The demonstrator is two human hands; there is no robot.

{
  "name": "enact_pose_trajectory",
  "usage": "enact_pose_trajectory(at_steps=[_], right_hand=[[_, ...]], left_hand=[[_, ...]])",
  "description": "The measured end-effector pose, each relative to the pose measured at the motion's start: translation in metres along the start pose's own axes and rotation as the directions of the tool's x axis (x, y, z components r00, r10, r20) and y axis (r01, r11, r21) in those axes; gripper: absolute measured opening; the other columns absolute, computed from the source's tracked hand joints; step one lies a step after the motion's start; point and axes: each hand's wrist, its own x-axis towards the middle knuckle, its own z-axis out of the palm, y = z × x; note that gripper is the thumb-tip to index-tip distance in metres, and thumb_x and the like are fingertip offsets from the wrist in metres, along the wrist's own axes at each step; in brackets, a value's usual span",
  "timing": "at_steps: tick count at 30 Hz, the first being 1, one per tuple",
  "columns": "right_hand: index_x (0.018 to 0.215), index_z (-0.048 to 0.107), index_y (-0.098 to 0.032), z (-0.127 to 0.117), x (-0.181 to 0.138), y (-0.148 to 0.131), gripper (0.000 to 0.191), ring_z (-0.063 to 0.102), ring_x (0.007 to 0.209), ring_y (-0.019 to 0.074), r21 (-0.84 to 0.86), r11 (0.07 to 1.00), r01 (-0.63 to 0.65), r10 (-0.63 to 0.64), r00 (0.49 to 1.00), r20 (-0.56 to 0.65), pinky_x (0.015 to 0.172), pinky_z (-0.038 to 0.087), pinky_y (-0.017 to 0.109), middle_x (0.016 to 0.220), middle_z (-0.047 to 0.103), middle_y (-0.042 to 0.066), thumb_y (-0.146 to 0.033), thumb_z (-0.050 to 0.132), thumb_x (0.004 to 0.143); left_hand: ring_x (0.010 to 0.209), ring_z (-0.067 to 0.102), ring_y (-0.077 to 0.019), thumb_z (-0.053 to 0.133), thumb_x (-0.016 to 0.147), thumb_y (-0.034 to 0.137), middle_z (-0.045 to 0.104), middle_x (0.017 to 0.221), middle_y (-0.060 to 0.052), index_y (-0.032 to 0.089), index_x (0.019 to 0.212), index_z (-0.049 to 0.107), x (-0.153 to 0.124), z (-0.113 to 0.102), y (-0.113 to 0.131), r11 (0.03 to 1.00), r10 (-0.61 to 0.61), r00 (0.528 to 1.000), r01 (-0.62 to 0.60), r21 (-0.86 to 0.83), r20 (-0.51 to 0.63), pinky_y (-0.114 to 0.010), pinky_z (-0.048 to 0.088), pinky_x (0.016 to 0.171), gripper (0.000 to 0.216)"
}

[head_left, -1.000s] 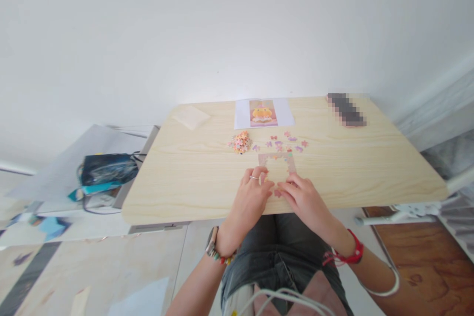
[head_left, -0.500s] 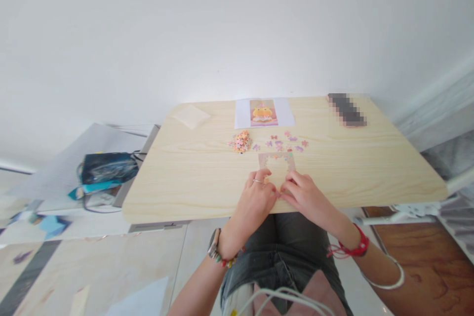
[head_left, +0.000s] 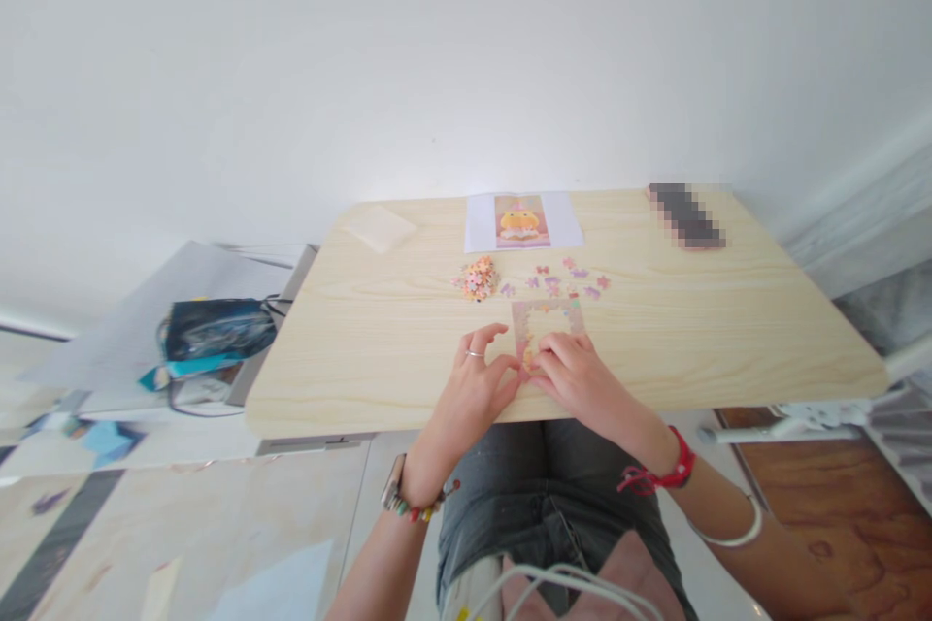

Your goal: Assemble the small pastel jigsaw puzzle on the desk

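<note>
The person sits at the near edge of the wooden table (head_left: 379,349), and both hands meet at the near left corner of the puzzle frame (head_left: 548,322), a rectangle of joined border pieces with a bare middle. The left hand (head_left: 470,388) lies flat beside the frame with its fingers spread loosely; it seems to steady the border, and it holds nothing that can be seen. The right hand (head_left: 575,374) covers the near side of the frame with its fingers bent and close together, the tips pressing on a small piece at the corner; whether it pinches this piece or only pushes it is too small to tell. The loose pieces (head_left: 564,279) lie in a row just beyond the frame, the small heap of pieces (head_left: 479,278) to their left, and the reference picture (head_left: 521,220) at the far edge, so all stays within reach and in sight. Compared with one second ago, both hands have shifted to the left corner, and the left fingers are more open.
</note>
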Motion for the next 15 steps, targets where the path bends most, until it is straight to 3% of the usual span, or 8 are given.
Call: enact_pose_trajectory(at_steps=[15], right_hand=[[0.078, 0.056, -0.016, 0.0043, 0.0004, 0.0004, 0.013, 0.049, 0.081, 0.0162, -0.011, 1.0, -0.02, 0.02, 0.999, -0.038, 0.074, 0.03, 0.031, 0.081, 0.054, 0.004, -0.025, 0.049, 0.084]], left_hand=[[0.104, 0.039, -0.0232, 0.048, 0.08, 0.019, 0.04, 0.113, -0.011, 0.017, 0.082, 0.059, -0.0007, 0.0041, 0.0043, 0.997, -0.024, 1.0, 0.023, 0.068, 0.012, -0.042, 0.042, 0.087, 0.011]])
